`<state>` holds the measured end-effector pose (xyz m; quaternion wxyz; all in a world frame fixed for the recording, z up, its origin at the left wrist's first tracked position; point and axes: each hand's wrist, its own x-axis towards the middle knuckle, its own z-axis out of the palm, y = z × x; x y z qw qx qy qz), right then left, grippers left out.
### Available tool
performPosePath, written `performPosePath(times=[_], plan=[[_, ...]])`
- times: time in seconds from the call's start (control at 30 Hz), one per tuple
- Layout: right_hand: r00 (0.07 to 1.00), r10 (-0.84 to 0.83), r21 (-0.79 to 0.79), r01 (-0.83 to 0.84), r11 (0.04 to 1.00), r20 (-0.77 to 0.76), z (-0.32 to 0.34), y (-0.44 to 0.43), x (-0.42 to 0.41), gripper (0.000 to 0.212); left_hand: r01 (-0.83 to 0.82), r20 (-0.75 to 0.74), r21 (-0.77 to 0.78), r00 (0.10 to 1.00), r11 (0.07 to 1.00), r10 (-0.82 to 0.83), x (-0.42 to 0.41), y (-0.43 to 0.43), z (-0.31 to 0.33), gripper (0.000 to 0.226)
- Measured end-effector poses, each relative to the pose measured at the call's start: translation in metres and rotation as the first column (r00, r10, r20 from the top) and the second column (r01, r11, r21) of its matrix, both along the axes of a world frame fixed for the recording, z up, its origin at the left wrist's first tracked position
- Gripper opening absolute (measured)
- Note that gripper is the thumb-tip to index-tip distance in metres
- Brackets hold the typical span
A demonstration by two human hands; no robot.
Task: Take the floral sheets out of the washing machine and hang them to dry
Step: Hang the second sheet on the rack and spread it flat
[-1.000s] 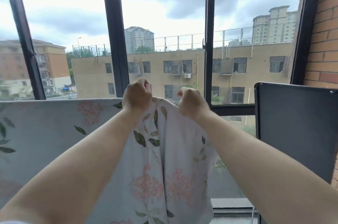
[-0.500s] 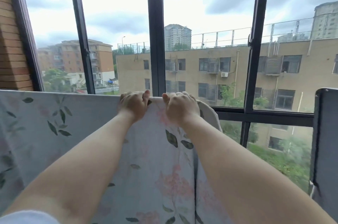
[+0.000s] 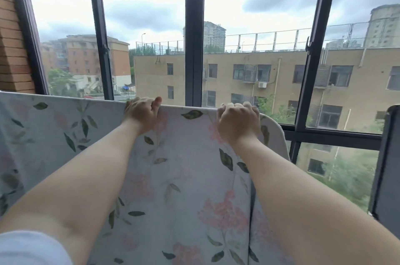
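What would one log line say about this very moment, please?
stage: hanging | left hand: grips top edge of pale floral fabric sheet | right hand: grips same edge | backdrop: dark-framed window

sheet [image 3: 186, 178] before window [image 3: 194, 48] | left hand [image 3: 141, 112], right hand [image 3: 238, 123] on top edge

Head view, forward, close over hands [image 3: 190, 119]

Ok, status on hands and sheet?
Left hand and right hand grip top edge. Floral sheet hangs draped before window. Dark panel at right, apart.
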<state>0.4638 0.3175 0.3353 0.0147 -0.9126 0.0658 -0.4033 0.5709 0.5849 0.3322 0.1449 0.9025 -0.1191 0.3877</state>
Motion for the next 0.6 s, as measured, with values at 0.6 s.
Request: performPosePath(times=[0.6], plan=[[0.997, -0.063, 0.134, 0.07, 0.989, -0.054, 0.008, 0.171, 0.066, 0.067, 0.167, 0.081, 0.101, 0.981, 0.981, -0.175, 0.061, 0.154, -0.003, 0.057]])
